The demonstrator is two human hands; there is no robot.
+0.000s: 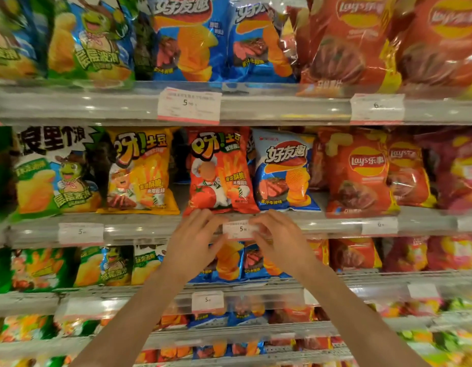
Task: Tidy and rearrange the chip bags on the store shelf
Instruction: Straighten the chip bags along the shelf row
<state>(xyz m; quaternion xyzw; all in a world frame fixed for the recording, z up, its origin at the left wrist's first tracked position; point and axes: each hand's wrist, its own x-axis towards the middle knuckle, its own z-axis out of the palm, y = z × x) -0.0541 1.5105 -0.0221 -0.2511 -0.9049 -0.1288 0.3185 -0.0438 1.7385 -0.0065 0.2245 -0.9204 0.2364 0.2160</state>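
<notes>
A red tomato-flavour chip bag point(220, 170) stands upright on the middle shelf point(150, 229), between a yellow bag point(142, 170) on its left and a blue bag point(284, 173) on its right. My left hand point(195, 237) is raised just below the red bag's bottom edge, fingers fairly straight, fingertips at the shelf lip. My right hand point(277, 234) is beside it, fingers spread over the white price tag point(239, 229) on the shelf rail. Neither hand grips a bag.
Red Lay's bags point(358, 173) and purple bags point(457, 168) fill the right of the middle shelf; a green bag point(55, 170) stands at the left. The shelf above point(282, 107) holds blue, green and red bags. Lower shelves hold more bags behind my forearms.
</notes>
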